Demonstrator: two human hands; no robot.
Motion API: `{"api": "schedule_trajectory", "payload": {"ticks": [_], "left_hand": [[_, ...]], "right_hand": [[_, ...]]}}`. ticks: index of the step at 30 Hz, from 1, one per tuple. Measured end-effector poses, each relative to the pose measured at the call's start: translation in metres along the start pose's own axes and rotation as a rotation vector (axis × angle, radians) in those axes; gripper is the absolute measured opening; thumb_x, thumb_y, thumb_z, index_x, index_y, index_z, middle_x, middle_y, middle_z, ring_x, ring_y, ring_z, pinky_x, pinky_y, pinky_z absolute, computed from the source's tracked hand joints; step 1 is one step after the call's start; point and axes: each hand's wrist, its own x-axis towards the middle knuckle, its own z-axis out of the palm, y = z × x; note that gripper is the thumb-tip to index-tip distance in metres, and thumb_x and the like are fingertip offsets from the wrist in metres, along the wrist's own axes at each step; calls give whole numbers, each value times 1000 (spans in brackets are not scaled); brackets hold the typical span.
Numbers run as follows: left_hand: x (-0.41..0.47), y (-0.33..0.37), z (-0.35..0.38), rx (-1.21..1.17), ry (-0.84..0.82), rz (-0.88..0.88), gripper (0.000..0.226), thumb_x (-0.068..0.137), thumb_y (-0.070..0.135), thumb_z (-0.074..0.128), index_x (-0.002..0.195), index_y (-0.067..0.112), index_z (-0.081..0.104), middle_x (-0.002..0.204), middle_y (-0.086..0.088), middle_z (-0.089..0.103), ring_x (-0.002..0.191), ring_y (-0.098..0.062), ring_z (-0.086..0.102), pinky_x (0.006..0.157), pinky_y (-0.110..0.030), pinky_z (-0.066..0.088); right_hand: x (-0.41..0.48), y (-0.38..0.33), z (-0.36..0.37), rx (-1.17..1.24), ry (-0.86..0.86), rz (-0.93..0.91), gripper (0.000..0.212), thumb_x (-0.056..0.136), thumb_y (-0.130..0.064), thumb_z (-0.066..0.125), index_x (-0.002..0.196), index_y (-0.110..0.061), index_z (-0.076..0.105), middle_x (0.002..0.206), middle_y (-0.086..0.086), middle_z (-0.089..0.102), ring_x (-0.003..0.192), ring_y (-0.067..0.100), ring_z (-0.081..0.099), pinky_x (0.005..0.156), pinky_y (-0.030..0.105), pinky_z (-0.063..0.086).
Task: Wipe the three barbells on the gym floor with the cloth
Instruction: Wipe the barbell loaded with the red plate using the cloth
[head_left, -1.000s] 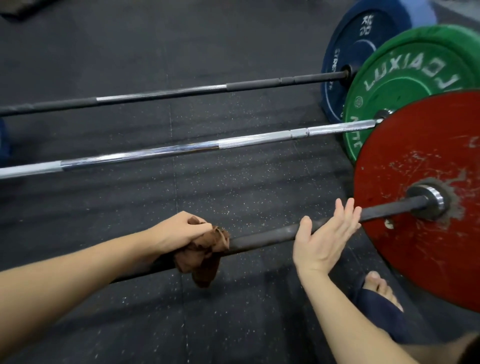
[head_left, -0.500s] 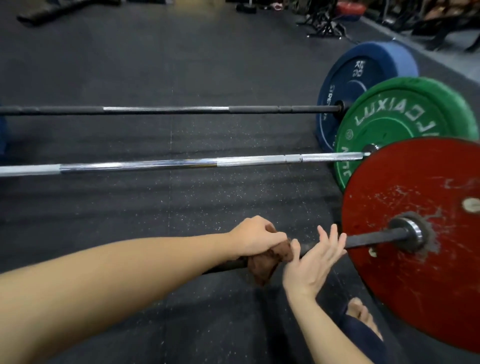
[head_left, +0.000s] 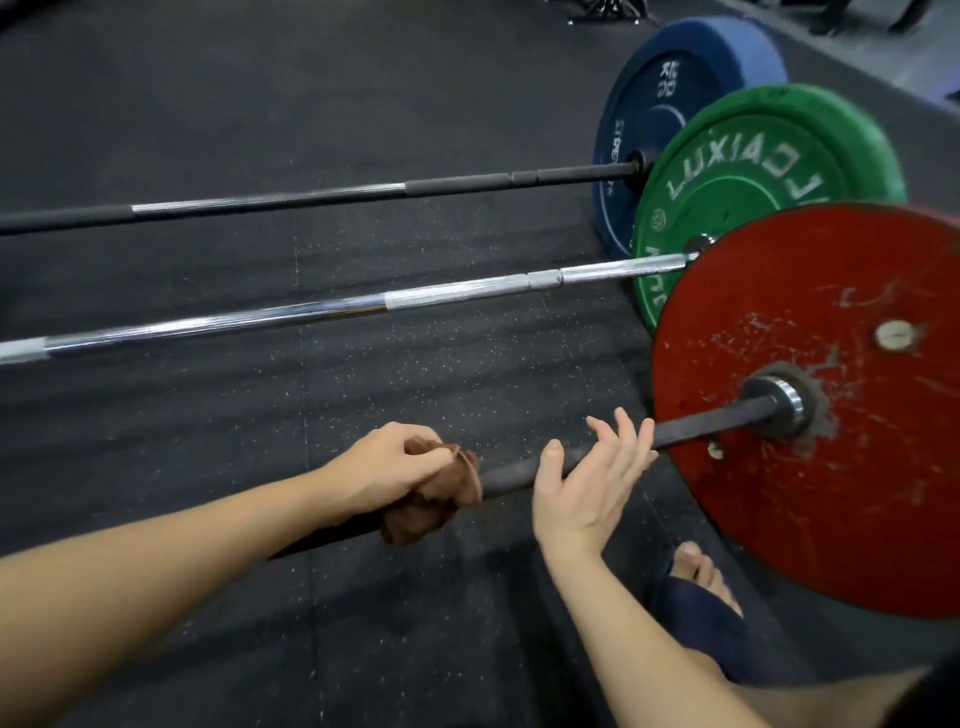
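The left hand (head_left: 387, 462) is curled tight round a brown cloth (head_left: 441, 493), and the cloth is wrapped about the dark shaft of the nearest barbell (head_left: 701, 422) — knuckles up, a fold of cloth hanging below the bar toward six o'clock. Just beside it, toward three o'clock, the right hand (head_left: 587, 483) is spread wide, fingers straight and fanned, gripping nothing. Its thumb lies against the bar and the shaft runs on behind the palm, though I cannot tell whether the palm itself touches the metal. A short bare stretch of bar shows between cloth and thumb. From there the shaft climbs toward two o'clock into the collar of a scuffed red plate (head_left: 831, 493), which stands on edge at the three o'clock side of the scene. Behind it, toward one o'clock, a green plate (head_left: 753, 171) sits on the middle barbell (head_left: 311, 310), a bright chrome bar stretching off toward nine o'clock; further back, a blue plate (head_left: 660, 119) carries the far barbell (head_left: 311, 194), dark with a silver band. All three bars lie roughly side by side, well apart, on the black speckled gym floor (head_left: 260, 441). A bare foot (head_left: 696, 571) rests at five o'clock, near the red plate's lower rim
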Motion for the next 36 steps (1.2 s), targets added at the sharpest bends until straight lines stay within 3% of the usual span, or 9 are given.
{"api": "schedule_trajectory", "payload": {"ticks": [5,8,11,13,16,23,29,33,36], "left_hand": [[4,-6,-2,140,111,9,26,94,27,57,73,16,67,58,9,65,47,-5,55,54,-26,45],[15,-7,3,136,117,-9,30,78,50,54,70,25,68,72,8,75,67,-10,70,75,-37,57],[24,8,12,125,55,-18,33,73,55,51,68,26,67,81,3,78,77,-17,72,89,-43,58],[36,25,27,106,29,-7,32,78,54,54,67,26,66,80,3,76,71,-20,70,85,-45,59],[60,49,54,182,71,24,26,88,49,59,81,28,71,87,11,75,87,-10,69,86,-31,56],[72,58,64,167,57,44,27,94,50,58,90,28,73,91,13,75,93,-9,68,82,-26,51],[43,35,39,248,105,41,23,92,51,56,91,34,71,89,15,74,91,-6,67,86,-28,53],[19,7,14,192,129,42,37,73,64,49,86,38,71,84,16,75,85,-7,70,88,-35,56],[14,-2,8,180,146,35,31,77,59,53,84,36,72,81,15,75,81,-7,70,83,-33,56]], "right_hand": [[0,4,2,12,12,-9,46,91,-36,48,126,-6,53,157,13,35,157,29,6,127,46,-2],[-2,4,2,9,10,-18,45,94,-33,46,129,-5,53,157,13,36,156,30,7,127,52,2],[0,7,0,-6,4,-46,46,98,-31,42,132,-4,55,155,14,40,156,32,11,127,53,3],[2,10,-1,-20,-3,-70,49,100,-33,39,136,-2,53,154,14,42,155,34,14,127,52,2],[3,18,-3,-57,-18,-143,56,106,-37,31,146,1,44,156,15,40,154,35,16,126,52,2],[4,22,-1,-79,12,-160,50,107,-24,26,146,2,44,155,15,42,153,36,20,127,53,5],[3,16,-3,-67,-21,-117,55,104,-37,33,143,-1,47,156,14,40,154,32,15,127,53,3],[2,11,-3,-48,-14,-64,56,102,-39,38,143,-3,48,157,12,39,156,29,12,127,53,4],[1,5,-6,-54,-48,-33,58,102,-41,37,145,-4,46,161,11,32,157,26,8,127,52,4]]}}
